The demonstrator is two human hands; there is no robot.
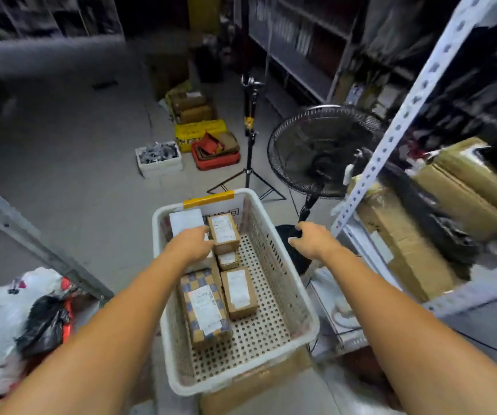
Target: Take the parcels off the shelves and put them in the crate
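You stand on a grey concrete floor [70,151] in a dim storeroom, with a white metal shelf rack [396,127] at your right carrying large cardboard cartons [402,241], and a black standing fan [319,151] just beyond the rack's upright. Directly in front of you sits the white perforated crate [274,265], resting on a brown cardboard box [259,390], its far rim wrapped in yellow tape. Inside the crate, along its left side, lie the parcels: a checkered blue-and-tan box [203,313] nearest you, a plain brown box [239,293] touching its right side, a small brown box [228,259] beyond that, another labelled brown box [223,232] farther still, and a white parcel [185,220] in the far left corner. Your left hand [191,242] reaches down into the crate over the white parcel, fingers hidden, so its grip cannot be told. Your right hand [313,239] hangs outside the crate's right wall, loosely spread and holding nothing.
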